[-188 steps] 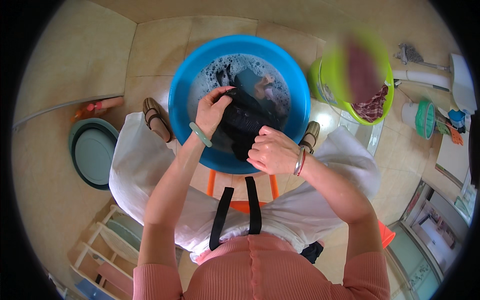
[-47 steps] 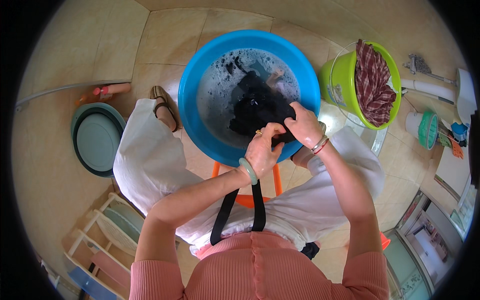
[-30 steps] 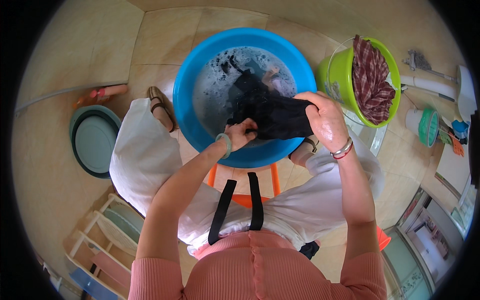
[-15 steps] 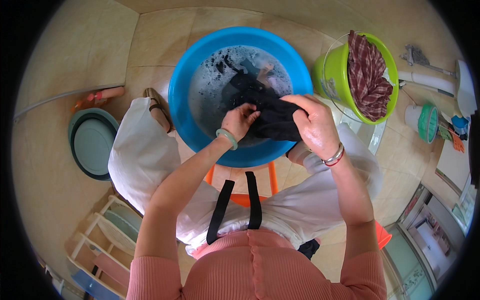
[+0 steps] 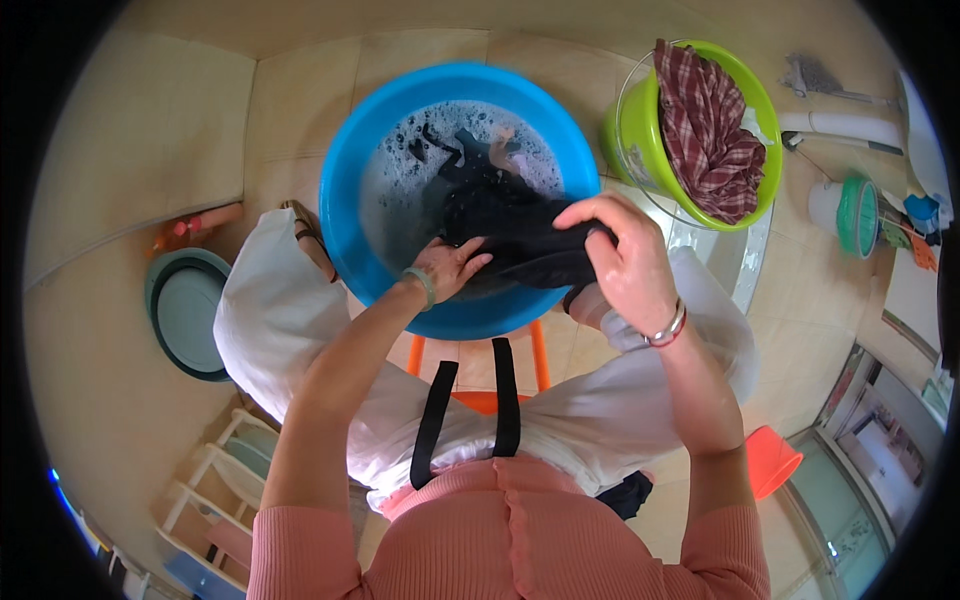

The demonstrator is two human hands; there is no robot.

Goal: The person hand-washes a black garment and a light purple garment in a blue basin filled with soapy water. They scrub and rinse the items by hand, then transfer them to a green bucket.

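A blue basin (image 5: 337, 190) of cloudy, sudsy water stands in front of me, with dark cloth partly under the surface. Over its near right side, a piece of black cloth (image 5: 540, 245) is stretched between my hands. My right hand (image 5: 632, 255) is closed on its right end, thumb against fingers. At the cloth's left part, low over the water, my left hand (image 5: 450, 268) pinches it, its fingertips partly hidden by the folds. What kind of garment it is I cannot tell.
A lime-green bucket (image 5: 632, 135) holding a red checked cloth (image 5: 705, 140) stands right of the basin. To the left sits a grey-green basin (image 5: 190, 310). Orange stool legs (image 5: 540, 355) show below the blue basin. A shelf rack (image 5: 215, 480) is at lower left, an orange bucket (image 5: 772, 462) at lower right.
My hands have moved a little farther apart, the left one toward me and leftward, pulling the black cloth longer between them. The whole view has shifted slightly.
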